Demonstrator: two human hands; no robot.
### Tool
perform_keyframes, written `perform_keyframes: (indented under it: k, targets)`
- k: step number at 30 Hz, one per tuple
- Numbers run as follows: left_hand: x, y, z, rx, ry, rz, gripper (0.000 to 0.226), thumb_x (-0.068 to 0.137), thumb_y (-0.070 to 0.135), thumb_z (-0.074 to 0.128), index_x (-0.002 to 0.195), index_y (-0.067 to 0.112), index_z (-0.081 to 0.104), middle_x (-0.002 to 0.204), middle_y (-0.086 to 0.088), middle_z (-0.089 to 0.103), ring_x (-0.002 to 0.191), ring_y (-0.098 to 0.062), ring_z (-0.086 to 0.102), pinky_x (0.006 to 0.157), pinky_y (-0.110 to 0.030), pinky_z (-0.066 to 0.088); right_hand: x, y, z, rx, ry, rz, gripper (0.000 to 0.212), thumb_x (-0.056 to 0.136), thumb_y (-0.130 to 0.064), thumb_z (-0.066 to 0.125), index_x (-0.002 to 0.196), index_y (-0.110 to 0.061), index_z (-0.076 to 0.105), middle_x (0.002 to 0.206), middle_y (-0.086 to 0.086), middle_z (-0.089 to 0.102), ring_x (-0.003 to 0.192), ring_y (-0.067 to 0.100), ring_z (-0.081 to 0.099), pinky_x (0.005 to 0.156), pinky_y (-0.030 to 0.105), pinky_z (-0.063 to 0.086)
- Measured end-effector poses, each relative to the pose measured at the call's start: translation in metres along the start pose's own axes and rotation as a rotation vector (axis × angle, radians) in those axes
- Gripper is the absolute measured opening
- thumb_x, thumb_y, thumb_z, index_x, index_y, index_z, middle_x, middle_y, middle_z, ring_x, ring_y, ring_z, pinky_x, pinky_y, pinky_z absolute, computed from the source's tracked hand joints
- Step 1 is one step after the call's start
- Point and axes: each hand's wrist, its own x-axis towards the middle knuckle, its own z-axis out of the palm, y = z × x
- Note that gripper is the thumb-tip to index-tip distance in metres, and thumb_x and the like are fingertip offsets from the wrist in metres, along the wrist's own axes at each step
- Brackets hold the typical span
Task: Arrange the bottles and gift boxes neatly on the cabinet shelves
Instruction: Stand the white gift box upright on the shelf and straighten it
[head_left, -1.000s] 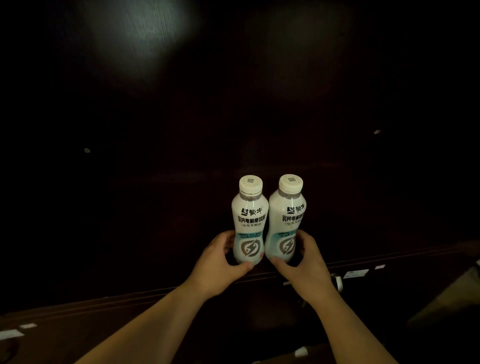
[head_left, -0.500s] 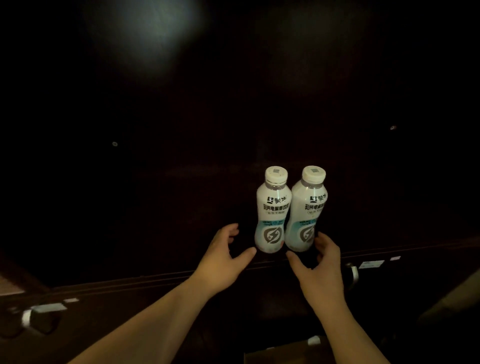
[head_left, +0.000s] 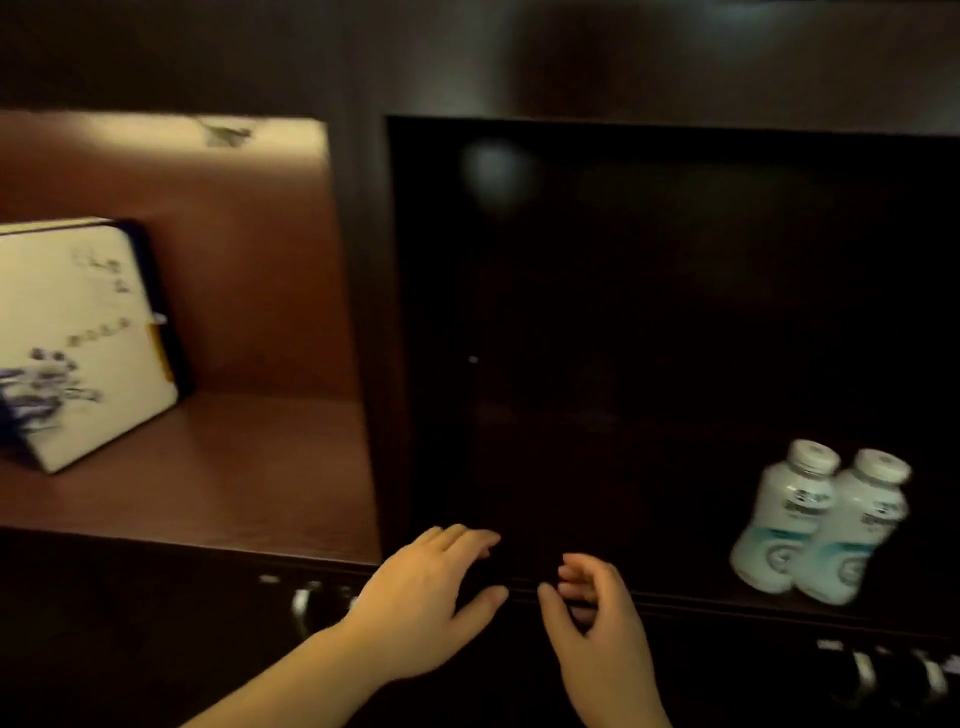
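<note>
1. While both hands are empty, the left hand (head_left: 431, 597) is spread wide and the right hand (head_left: 592, 618) is loosely curled, both at the front edge of the dark wooden cabinet shelf (head_left: 691, 605).
2. Two white plastic bottles with white caps and pale teal label bands (head_left: 821, 525) are found upright and touching, at the right of the dark compartment, well apart from the hands.
3. A cream gift box with blue floral print and dark edges (head_left: 83, 343) is seen leaning in the lit left compartment (head_left: 234, 467).
4. It is judged that a further item is to be fetched; labels should be turned forward and items set flush in a row.
5. Printing on bottles and box is blurred and cannot be read.
</note>
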Motion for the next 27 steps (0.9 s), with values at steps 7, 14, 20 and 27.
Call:
perform_keyframes:
  k: [7,14,20,27]
  targets:
    - [-0.123,-0.141,-0.163,0.235,0.164,-0.062,0.064,0.097,0.063,0.041,0.148,0.025,0.047,0.132,0.011,0.058,0.117,-0.013,0.053,0.095,-0.026,0.043,-0.035,-0.116,0.186,0.051,-0.169,-0.147,0.034,0.083,-0.020,0.076,0.104,-0.039,0.057,0.109,-0.011,0.063,0.099,-0.005,0.057,0.083,0.024,0.048]
    - [-0.187,-0.254,-0.272,0.289,0.322,-0.292,0.067,0.093,0.065,0.047,0.147,0.025,0.047,0.139,0.007,0.055,0.125,-0.014,0.050,0.101,-0.033,0.044,-0.018,-0.203,0.325,0.080,-0.322,-0.248,0.031,0.085,-0.038,0.070,0.109,-0.047,0.053,0.113,-0.017,0.060,0.103,-0.006,0.055,0.085,0.025,0.046]
    - [-0.186,-0.335,-0.310,0.273,0.425,-0.447,0.069,0.092,0.063,0.053,0.150,0.028,0.041,0.143,0.010,0.052,0.127,-0.011,0.046,0.103,-0.033,0.043,0.027,-0.240,0.418,0.115,-0.409,-0.279,0.030,0.088,-0.035,0.069,0.109,-0.046,0.051,0.116,-0.016,0.058,0.104,0.000,0.057,0.085,0.023,0.046]
    - [-0.145,-0.424,-0.347,0.280,0.567,-0.529,0.067,0.090,0.056,0.061,0.147,0.023,0.046,0.140,0.003,0.054,0.124,-0.017,0.050,0.100,-0.038,0.046,0.104,-0.267,0.529,0.161,-0.459,-0.281,0.035,0.089,-0.038,0.068,0.120,-0.037,0.052,0.117,-0.016,0.057,0.105,0.006,0.058,0.083,0.025,0.049]
